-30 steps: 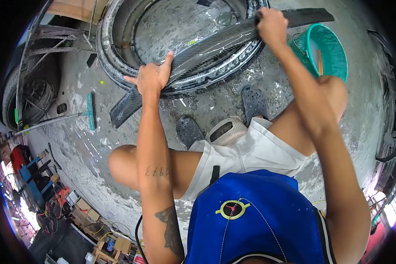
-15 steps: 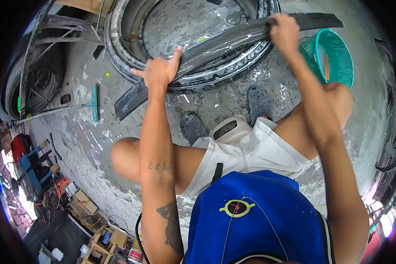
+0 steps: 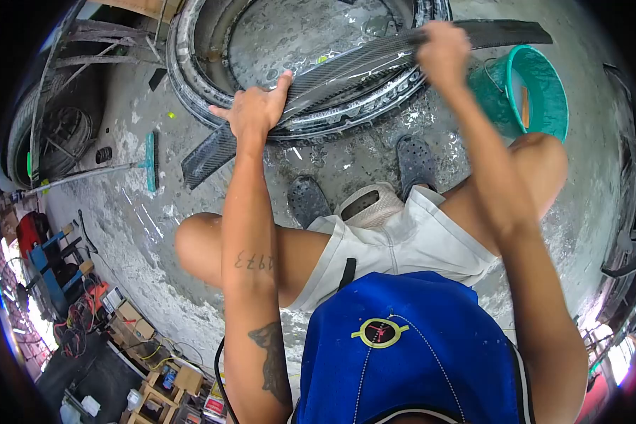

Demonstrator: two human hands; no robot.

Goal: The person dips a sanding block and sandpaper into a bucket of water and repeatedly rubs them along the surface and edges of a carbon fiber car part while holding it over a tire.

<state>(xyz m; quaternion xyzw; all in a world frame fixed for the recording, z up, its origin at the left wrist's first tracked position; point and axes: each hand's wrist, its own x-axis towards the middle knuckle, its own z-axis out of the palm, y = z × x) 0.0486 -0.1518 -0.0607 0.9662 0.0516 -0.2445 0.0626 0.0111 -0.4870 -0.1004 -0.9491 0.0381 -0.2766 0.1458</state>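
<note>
A long, glossy, dark carbon-fibre-patterned panel (image 3: pixel 353 74) lies across a tyre (image 3: pixel 191 92) on the floor, its ends reaching past the tyre on both sides. My left hand (image 3: pixel 256 113) grips the panel near its left end, thumb along the near part and the other fingers over the far edge, partly hidden. Farther right, my right hand (image 3: pixel 445 55) is closed and pressed on the panel's upper surface. Whatever lies under its fingers is hidden. Close to my right hand stands a green bucket (image 3: pixel 555 88) with pale liquid and a brown stick-like piece inside.
A teal-headed floor brush (image 3: pixel 151 162) lies on the wet concrete at left. Beyond it are a wheel (image 3: pixel 56 141) and a metal frame (image 3: pixel 102 63). Boxes, cables and tools crowd the lower left. My feet in dark clogs (image 3: pixel 309 201) rest just before the tyre.
My right hand has slid a little to the left along the panel. My left hand stays in nearly the same place, and the panel has barely shifted.
</note>
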